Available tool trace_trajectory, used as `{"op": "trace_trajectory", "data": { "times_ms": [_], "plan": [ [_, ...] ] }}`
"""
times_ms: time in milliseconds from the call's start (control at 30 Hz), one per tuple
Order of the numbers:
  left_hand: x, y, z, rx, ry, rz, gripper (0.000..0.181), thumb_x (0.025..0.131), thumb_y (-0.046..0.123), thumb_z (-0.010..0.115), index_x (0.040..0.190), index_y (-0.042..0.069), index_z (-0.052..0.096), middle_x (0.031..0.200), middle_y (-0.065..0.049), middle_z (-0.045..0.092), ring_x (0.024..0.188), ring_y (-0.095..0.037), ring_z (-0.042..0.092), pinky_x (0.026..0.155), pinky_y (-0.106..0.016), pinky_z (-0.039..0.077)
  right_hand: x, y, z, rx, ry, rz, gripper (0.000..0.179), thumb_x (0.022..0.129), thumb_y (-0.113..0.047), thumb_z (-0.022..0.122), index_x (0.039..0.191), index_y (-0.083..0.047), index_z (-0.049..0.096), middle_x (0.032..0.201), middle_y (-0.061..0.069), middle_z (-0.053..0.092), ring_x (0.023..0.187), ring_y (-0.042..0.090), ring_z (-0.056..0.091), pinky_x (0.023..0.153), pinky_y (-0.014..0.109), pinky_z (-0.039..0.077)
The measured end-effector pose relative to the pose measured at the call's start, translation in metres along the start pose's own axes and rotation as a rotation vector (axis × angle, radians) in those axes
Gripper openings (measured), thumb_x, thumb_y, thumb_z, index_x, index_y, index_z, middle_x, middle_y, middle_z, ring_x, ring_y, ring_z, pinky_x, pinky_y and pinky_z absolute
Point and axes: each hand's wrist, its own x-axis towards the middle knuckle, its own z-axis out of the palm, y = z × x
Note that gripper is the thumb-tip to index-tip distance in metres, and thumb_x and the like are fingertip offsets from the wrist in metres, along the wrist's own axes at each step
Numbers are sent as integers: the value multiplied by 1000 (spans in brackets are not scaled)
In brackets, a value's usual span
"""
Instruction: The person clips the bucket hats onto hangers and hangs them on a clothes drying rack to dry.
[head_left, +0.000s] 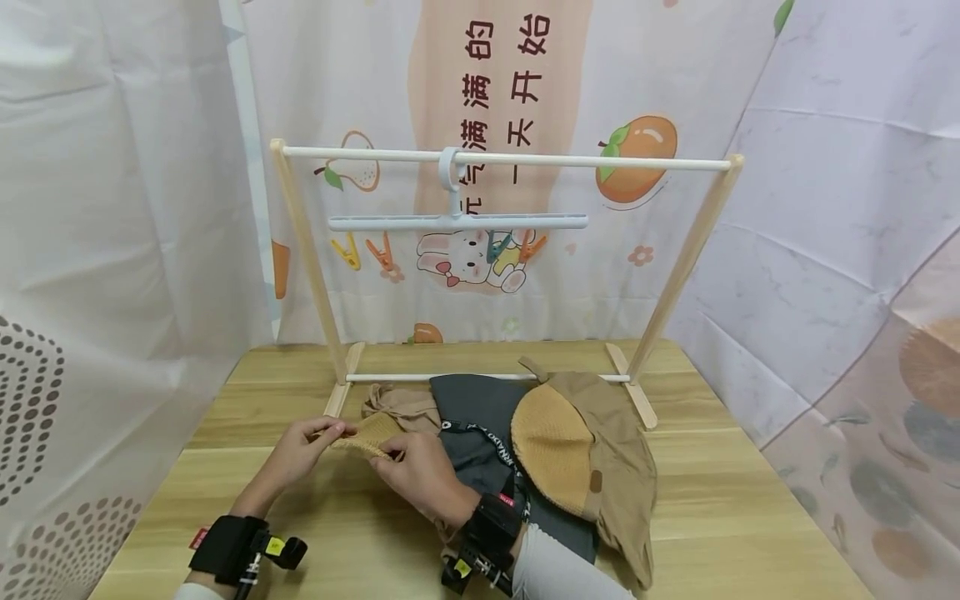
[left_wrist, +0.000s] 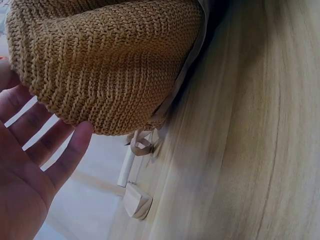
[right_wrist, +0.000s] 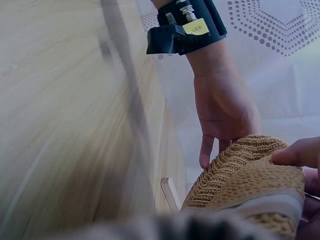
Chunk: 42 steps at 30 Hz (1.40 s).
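Both hands hold a tan knitted hat [head_left: 372, 430] at the left end of a pile of fabric. My left hand [head_left: 303, 450] pinches its edge in the head view; in the left wrist view several fingers spread along the ribbed knit [left_wrist: 110, 65]. Across from it, my right hand [head_left: 427, 475] grips the near edge between thumb and fingers. A pale band shows along the knit [right_wrist: 255, 170] in the right wrist view. Tan cloth [head_left: 408, 404] lies bunched behind the hat. Beside the right hand is a dark grey fabric piece [head_left: 468, 404] with a lettered strap [head_left: 495, 446].
At the right of the pile lies another mustard knitted piece [head_left: 551, 450] with tan cloth [head_left: 630, 467]. Behind stands a wooden rack [head_left: 686, 267] with a white top bar [head_left: 600, 161]. From it hangs a pale blue hanger [head_left: 517, 222] carrying several clips [head_left: 381, 252].
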Motion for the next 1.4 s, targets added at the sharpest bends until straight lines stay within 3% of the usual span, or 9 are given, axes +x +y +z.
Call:
{"op": "trace_trajectory", "data": {
  "times_ms": [333, 600, 700, 833, 967, 1200, 1400],
  "plan": [
    [3, 4, -4, -3, 2, 43, 27, 102, 17, 52, 112, -1, 69, 113, -16, 71, 99, 9, 59, 85, -17, 49, 5, 2, -4, 55, 44, -6, 11, 87, -16, 71, 88, -9, 79, 74, -1, 71, 51, -11, 45, 45, 10, 40],
    [1, 3, -3, -134, -45, -2, 33, 92, 10, 67, 118, -10, 63, 113, -10, 71, 89, -1, 68, 75, -22, 56, 3, 3, -4, 42, 43, -13, 11, 88, -16, 71, 89, -9, 79, 75, 0, 71, 52, -10, 45, 46, 10, 40],
    [1, 3, 0, -175, -50, -5, 39, 89, 8, 70, 122, -12, 60, 112, -4, 71, 90, -3, 69, 76, -22, 57, 3, 3, -5, 41, 37, -20, 11, 89, -16, 70, 90, -9, 79, 76, 0, 71, 52, -9, 45, 46, 10, 39],
    [2, 3, 2, -196, -52, -8, 43, 90, 12, 70, 124, -11, 59, 107, 14, 71, 91, -4, 69, 78, -22, 56, 3, 2, -8, 42, 39, -43, 11, 89, -15, 71, 90, -8, 79, 79, 3, 71, 55, -8, 47, 48, 10, 40],
    [4, 3, 5, -171, -20, 0, 38, 89, 11, 70, 120, -11, 63, 101, 23, 69, 88, 0, 68, 76, -21, 55, 3, 2, -10, 50, 36, -48, 12, 89, -15, 71, 92, -7, 79, 80, 4, 71, 57, -8, 48, 49, 10, 41],
    [5, 3, 11, -136, 22, 39, 31, 89, 4, 68, 115, -12, 65, 106, 10, 72, 91, 4, 66, 76, -20, 55, 3, 2, -10, 54, 25, -29, 12, 90, -16, 71, 92, -8, 79, 81, 3, 72, 58, -7, 49, 51, 10, 42],
    [6, 4, 15, -147, 54, 56, 29, 90, 4, 68, 112, -14, 65, 94, 25, 69, 86, 4, 66, 74, -18, 54, 3, 3, -12, 57, 30, -38, 13, 90, -16, 71, 92, -7, 79, 84, 5, 72, 63, -5, 54, 55, 11, 44]
  ]
}}
